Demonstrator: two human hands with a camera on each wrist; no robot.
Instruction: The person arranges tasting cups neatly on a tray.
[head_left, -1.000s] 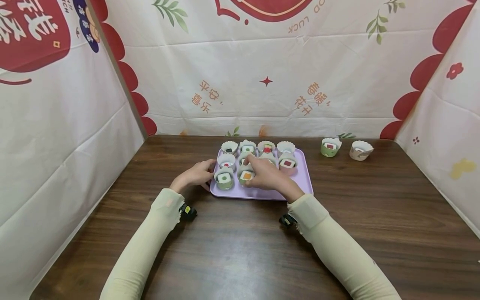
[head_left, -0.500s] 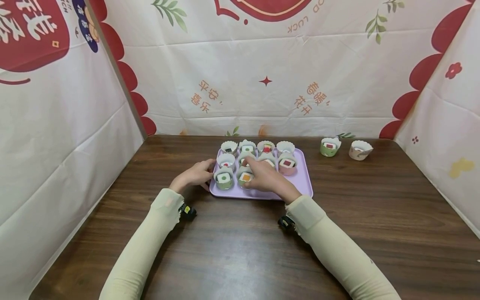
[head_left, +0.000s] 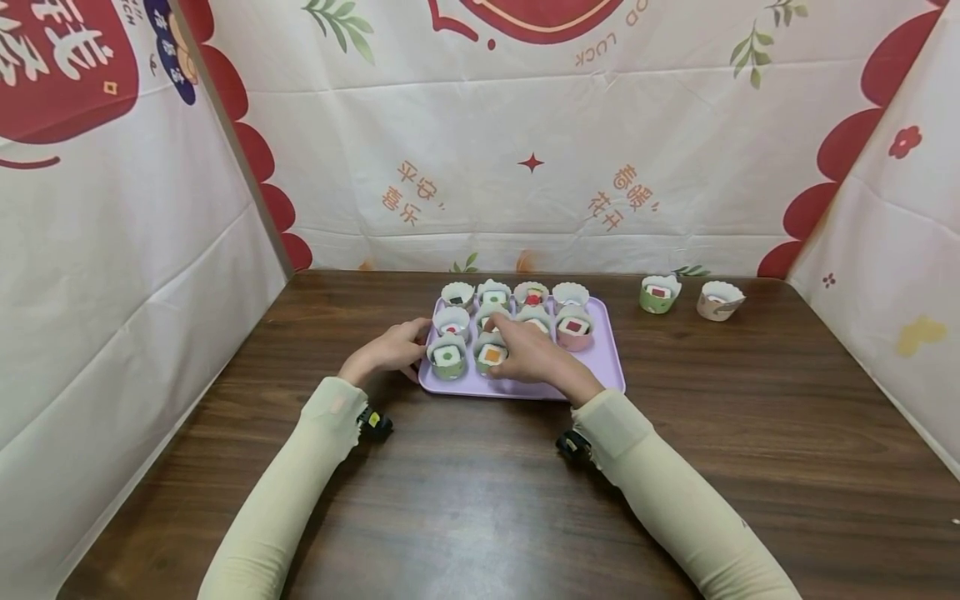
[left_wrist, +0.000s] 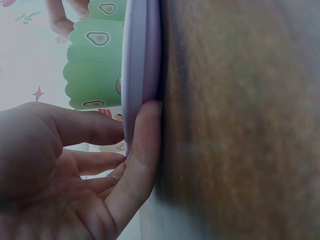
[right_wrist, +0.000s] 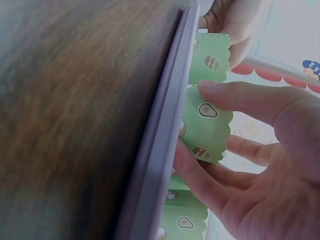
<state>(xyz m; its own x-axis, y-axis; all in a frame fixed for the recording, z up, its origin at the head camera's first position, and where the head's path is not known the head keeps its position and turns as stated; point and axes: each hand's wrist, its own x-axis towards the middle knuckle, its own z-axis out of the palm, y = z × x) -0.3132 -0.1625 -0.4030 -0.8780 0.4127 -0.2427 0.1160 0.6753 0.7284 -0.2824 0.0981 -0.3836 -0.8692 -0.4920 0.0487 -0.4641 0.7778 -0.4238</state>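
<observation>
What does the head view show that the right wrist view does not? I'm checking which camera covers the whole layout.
Only the head view shows the whole purple tray, the two paper cups standing off it on the table, and the left hand at the tray's left edge. Only the right wrist view shows the avocado print on the green cup and the right hand's fingers around it. Both show the right hand at that cup on the tray.
</observation>
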